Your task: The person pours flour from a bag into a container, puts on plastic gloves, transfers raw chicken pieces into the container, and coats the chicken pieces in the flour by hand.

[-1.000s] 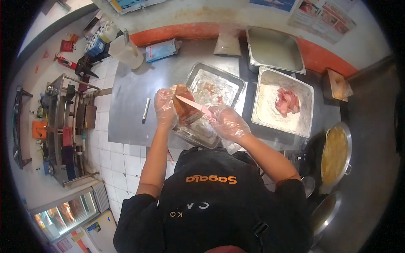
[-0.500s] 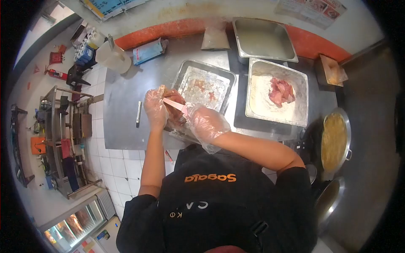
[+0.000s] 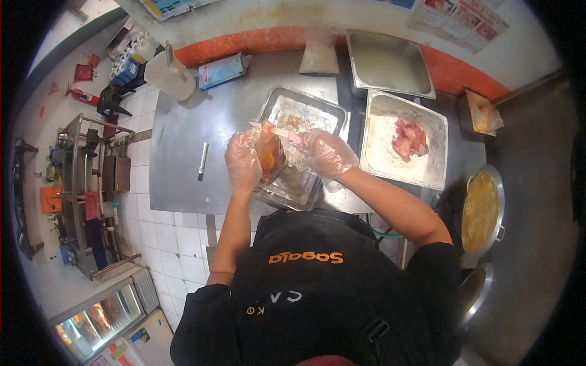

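In a clear plastic glove, my left hand (image 3: 243, 160) is closed on a plastic bag with reddish-brown contents (image 3: 270, 157), held over the near left part of a metal tray (image 3: 337, 111). My right hand (image 3: 329, 156), also gloved, grips a pink knife (image 3: 284, 133). The blade points left and lies across the top of the bag. Whitish and reddish residue covers the tray's bottom. To the right of my right hand, a deep metal pan (image 3: 441, 151) holds white flour with pink raw meat (image 3: 410, 140) on it.
Behind the flour pan stands a metal pan of cloudy liquid (image 3: 392, 68). Farther left are a bag of powder (image 3: 319, 58), a blue packet (image 3: 222, 71), a plastic jug (image 3: 170, 77) and a marker (image 3: 203, 161). A pot of yellowish oil (image 3: 481, 211) sits at the right.
The bag has turned more upright in my left hand. The knife, earlier slanted across the bag's front, now crosses its top. My right hand has shifted right since half a second ago.
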